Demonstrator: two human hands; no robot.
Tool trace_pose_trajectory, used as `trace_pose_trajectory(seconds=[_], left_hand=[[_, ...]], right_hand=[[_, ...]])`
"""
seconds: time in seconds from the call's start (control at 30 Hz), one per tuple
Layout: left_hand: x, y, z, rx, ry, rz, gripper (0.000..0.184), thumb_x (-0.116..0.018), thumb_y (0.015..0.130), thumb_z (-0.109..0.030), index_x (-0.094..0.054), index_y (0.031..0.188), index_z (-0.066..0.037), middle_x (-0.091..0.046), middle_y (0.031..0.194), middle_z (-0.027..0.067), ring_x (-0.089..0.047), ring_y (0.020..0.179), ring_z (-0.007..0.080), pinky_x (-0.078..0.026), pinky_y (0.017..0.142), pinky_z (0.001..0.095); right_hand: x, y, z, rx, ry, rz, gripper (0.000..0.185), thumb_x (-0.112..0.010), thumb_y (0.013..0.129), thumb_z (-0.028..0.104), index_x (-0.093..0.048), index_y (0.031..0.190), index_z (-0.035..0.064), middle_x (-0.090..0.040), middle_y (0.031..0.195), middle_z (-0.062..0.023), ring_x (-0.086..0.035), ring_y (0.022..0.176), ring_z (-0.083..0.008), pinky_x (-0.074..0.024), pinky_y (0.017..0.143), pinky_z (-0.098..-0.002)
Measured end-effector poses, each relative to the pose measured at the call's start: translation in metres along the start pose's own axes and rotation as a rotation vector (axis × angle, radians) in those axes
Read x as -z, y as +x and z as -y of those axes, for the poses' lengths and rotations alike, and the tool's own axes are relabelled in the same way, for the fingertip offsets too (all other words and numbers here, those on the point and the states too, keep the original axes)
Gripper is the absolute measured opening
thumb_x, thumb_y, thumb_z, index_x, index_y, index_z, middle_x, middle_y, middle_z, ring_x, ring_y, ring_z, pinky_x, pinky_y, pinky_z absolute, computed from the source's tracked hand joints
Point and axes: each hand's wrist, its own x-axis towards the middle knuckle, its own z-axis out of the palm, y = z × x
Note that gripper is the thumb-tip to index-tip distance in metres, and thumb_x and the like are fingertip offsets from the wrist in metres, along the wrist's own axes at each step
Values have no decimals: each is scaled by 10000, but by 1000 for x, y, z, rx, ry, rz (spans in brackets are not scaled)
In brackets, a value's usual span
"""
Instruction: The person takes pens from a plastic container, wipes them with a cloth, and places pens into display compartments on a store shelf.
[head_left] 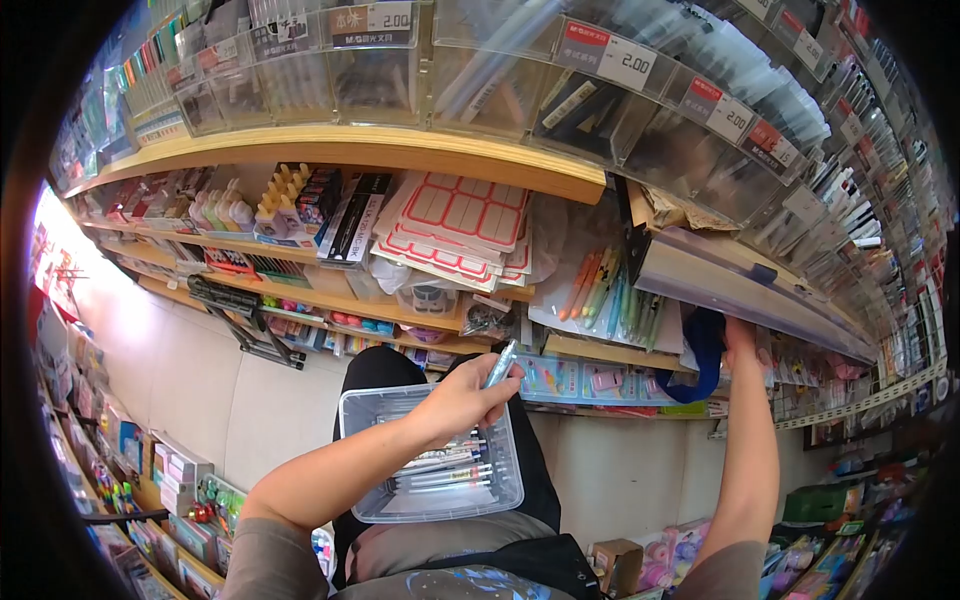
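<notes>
My left hand (468,398) is closed around a slim, clear-and-silver pen (502,364), possibly more than one, above the lap. Below it, a clear plastic bin (368,497) rests on my thighs with several white pens (440,478) lying in it. My right hand (738,342) reaches up under the tilted clear-fronted drawer (745,280) on the right. Its fingers are hidden, so what they grip cannot be made out. A dark blue fabric loop (703,352) hangs right beside that hand.
Stacked red-and-white label sheets (465,215) and coloured pens (615,295) lie on the wooden shelf ahead. Clear pen compartments with price tags (625,62) overhang it. A black folded metal frame (245,320) stands left. Goods crowd the shelves (165,530) behind me, and a cardboard box (617,567) sits below.
</notes>
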Motion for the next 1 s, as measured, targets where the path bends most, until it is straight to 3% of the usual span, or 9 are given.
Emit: trace_pose_trajectory(seconds=[0.07,0.2,0.23,0.37,0.43,0.57,0.73,0.83,1.0], left_hand=[[3,3,1,38,-185,82,231,-478,893,-190,-454,1037,-11,-471,672,23,-456,563,98,-370,491,226],[9,8,3,103,-428,164,340,-428,910,-304,-457,1077,-11,-555,808,65,-568,682,153,-466,571,258],[9,9,2,110,-490,179,359,-418,911,-321,-457,1086,-10,-562,835,73,-579,707,161,-479,590,265],[11,10,2,110,-631,226,457,-352,915,-398,-452,1123,-3,-566,1009,129,-595,862,212,-506,724,327],[13,9,0,108,-659,220,489,-331,914,-422,-445,1134,0,-552,1070,157,-583,923,238,-492,786,357],[15,8,3,94,-695,230,502,-338,909,-433,-441,1138,1,-548,1074,162,-580,927,246,-491,790,361],[16,8,4,86,-698,238,508,-349,904,-441,-440,1138,1,-544,1080,164,-578,930,249,-489,795,362],[17,7,3,84,-716,243,464,-342,911,-437,-440,1093,-21,-548,1073,161,-575,921,235,-486,783,361],[20,6,5,73,-724,253,459,-349,911,-432,-442,1090,-20,-550,1068,160,-577,916,236,-489,780,362]], right_hand=[[3,17,-28,285,-278,33,585,-509,850,355,-330,1303,32,-315,1366,-133,-281,1262,-280,-238,1011,-347],[-13,-10,-16,707,-410,-160,430,-591,788,188,-478,1161,7,-533,1147,-167,-471,1110,-292,-375,889,-328],[-19,-21,-5,932,-529,-257,382,-577,808,153,-483,1149,9,-579,1028,-142,-560,951,-249,-450,763,-300],[-47,-57,36,292,-275,290,412,-594,783,249,-512,1132,45,-522,1130,-212,-463,1082,-371,-377,906,-384],[-51,-94,86,-65,-188,508,483,-607,774,300,-482,1167,48,-501,1164,-215,-450,1113,-352,-362,926,-382],[-81,-77,58,391,-463,454,725,-613,723,466,-365,1275,67,-363,1308,-197,-325,1230,-305,-256,1005,-387],[-110,-84,76,294,-910,469,892,-587,662,589,-283,1336,89,-250,1386,-176,-209,1289,-310,-163,1049,-364],[-110,-105,95,566,-1013,340,768,-602,659,531,-463,1186,-10,-443,1235,-236,-427,1146,-332,-339,940,-335],[-130,-74,68,494,-828,532,568,-585,678,414,-551,1081,15,-546,1107,-214,-521,1039,-319,-402,868,-344]])
